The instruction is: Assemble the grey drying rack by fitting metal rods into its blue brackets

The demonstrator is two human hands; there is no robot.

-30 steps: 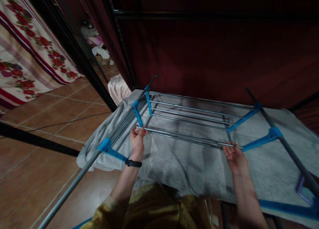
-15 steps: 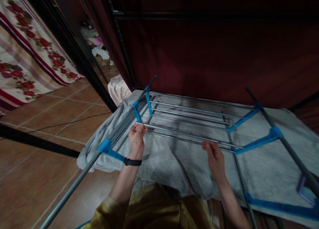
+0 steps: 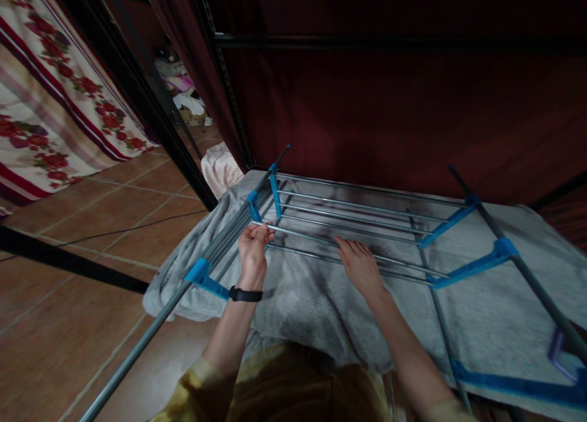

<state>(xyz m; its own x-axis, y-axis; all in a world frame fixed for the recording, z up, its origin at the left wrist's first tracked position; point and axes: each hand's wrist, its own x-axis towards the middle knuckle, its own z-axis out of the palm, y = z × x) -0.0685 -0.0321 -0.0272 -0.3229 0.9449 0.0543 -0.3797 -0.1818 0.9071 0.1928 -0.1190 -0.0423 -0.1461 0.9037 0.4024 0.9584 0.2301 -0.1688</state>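
A metal drying rack (image 3: pixel 367 211) with blue plastic joints lies flat over a grey towel (image 3: pixel 477 312). My left hand (image 3: pixel 253 251), with a black band on the wrist, is closed on the left end of a loose silver rod (image 3: pixel 403 263), close to a blue joint (image 3: pixel 253 205). My right hand (image 3: pixel 360 266) rests over the middle of the same rod, fingers extended along it and slightly curled.
A dark red fabric wardrobe (image 3: pixel 394 104) with black frame poles stands right behind the rack. Brown tiled floor (image 3: pixel 82 251) spreads to the left, with a flowered cloth (image 3: pixel 50 98) hanging at the far left. A pale cloth (image 3: pixel 221 168) lies by the wardrobe corner.
My right hand slid left along the rod, from its right end near the blue arm to its middle. My left hand stayed at the left end.
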